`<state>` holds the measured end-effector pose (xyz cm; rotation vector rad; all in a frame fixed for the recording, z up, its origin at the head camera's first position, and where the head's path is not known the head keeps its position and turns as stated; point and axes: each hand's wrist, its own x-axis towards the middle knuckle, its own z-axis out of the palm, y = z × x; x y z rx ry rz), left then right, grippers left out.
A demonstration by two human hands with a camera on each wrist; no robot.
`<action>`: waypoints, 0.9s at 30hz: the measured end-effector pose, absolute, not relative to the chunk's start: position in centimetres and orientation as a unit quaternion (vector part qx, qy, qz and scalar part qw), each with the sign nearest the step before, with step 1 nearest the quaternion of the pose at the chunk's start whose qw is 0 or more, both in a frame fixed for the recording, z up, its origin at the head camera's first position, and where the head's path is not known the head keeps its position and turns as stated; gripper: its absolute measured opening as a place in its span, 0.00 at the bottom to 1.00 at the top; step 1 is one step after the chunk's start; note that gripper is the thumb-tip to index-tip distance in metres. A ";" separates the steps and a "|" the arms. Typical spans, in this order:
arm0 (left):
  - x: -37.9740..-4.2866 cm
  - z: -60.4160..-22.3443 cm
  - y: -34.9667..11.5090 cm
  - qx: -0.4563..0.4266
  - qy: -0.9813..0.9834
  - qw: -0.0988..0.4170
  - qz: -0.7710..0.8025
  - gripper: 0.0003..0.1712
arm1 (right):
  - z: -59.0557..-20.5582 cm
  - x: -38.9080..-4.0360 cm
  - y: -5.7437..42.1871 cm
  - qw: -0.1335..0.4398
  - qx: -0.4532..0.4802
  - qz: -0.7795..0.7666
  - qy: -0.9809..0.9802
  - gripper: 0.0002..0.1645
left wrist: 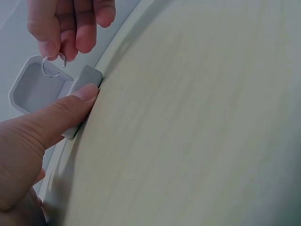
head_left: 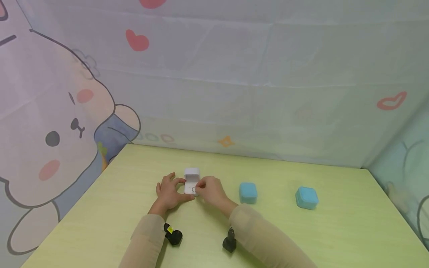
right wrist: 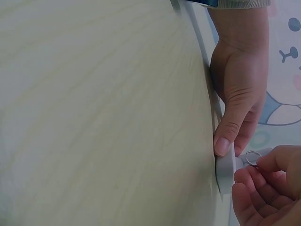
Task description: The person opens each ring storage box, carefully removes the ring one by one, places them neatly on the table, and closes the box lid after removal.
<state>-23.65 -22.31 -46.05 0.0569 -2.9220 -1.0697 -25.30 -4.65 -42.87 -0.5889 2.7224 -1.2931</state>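
Observation:
A small white ring box stands on the table with its lid raised. My left hand steadies it, the thumb along its front and the index finger at its left side. In the left wrist view, that thumb presses on the front of the box's base. From the right, my right hand pinches a thin silver ring between thumb and fingertips. The ring is close over the box's base and overlaps the lid in the left wrist view. Its band appears to have a gap.
Two closed light-blue boxes, one nearer and one farther right, sit on the yellow-green table. A printed cloth hangs behind the table. Black devices are at both wrists.

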 end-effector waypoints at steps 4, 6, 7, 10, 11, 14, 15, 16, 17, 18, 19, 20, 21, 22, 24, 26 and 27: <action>-23.6 -46.1 -22.3 0.019 -0.940 0.015 -0.339 0.36 | -42.9 -25.2 -4.7 0.035 -0.189 -0.417 0.888 0.05; -23.5 -46.1 -22.3 0.020 -0.941 0.016 -0.337 0.36 | -42.9 -25.2 -4.7 0.035 -0.190 -0.416 0.889 0.05; -23.5 -46.1 -22.3 0.020 -0.942 0.016 -0.336 0.35 | -42.9 -25.1 -4.7 0.036 -0.190 -0.416 0.889 0.05; -23.5 -46.1 -22.3 0.020 -0.941 0.016 -0.338 0.35 | -42.8 -25.0 -4.6 0.037 -0.193 -0.414 0.889 0.05; -23.5 -46.1 -22.3 0.020 -0.941 0.017 -0.339 0.35 | -42.7 -24.9 -4.6 0.038 -0.195 -0.414 0.888 0.05; -23.5 -46.0 -22.3 0.019 -0.939 0.019 -0.342 0.35 | -42.6 -24.8 -4.5 0.037 -0.199 -0.412 0.889 0.06; -23.5 -46.0 -22.3 0.019 -0.939 0.019 -0.343 0.35 | -42.5 -24.8 -4.5 0.037 -0.200 -0.410 0.889 0.06; -23.5 -46.0 -22.3 0.018 -0.939 0.019 -0.344 0.35 | -42.5 -24.8 -4.5 0.036 -0.202 -0.409 0.889 0.06; -23.6 -46.0 -22.3 0.018 -0.938 0.019 -0.345 0.35 | -42.5 -24.7 -4.5 0.037 -0.202 -0.408 0.889 0.06; -23.6 -46.0 -22.3 0.017 -0.938 0.020 -0.346 0.35 | -42.4 -24.7 -4.4 0.038 -0.203 -0.407 0.890 0.06; -23.6 -46.0 -22.3 0.017 -0.937 0.018 -0.348 0.35 | -42.4 -24.6 -4.4 0.039 -0.204 -0.406 0.890 0.06; -23.6 -46.0 -22.3 0.017 -0.937 0.017 -0.349 0.35 | -42.4 -24.6 -4.4 0.039 -0.207 -0.405 0.890 0.06; -23.6 -46.0 -22.3 0.016 -0.937 0.017 -0.349 0.35 | -42.4 -24.6 -4.4 0.039 -0.210 -0.404 0.889 0.06; -23.6 -46.0 -22.3 0.016 -0.936 0.018 -0.350 0.35 | -42.4 -24.5 -4.4 0.037 -0.214 -0.404 0.889 0.06; -23.6 -46.0 -22.3 0.014 -0.936 0.019 -0.350 0.35 | -42.4 -24.4 -4.4 0.033 -0.223 -0.401 0.888 0.05; -23.6 -46.0 -22.3 0.013 -0.936 0.020 -0.351 0.35 | -42.4 -24.3 -4.4 0.029 -0.230 -0.398 0.888 0.05; -23.6 -46.0 -22.3 0.013 -0.936 0.021 -0.351 0.35 | -42.4 -24.2 -4.4 0.027 -0.232 -0.396 0.888 0.05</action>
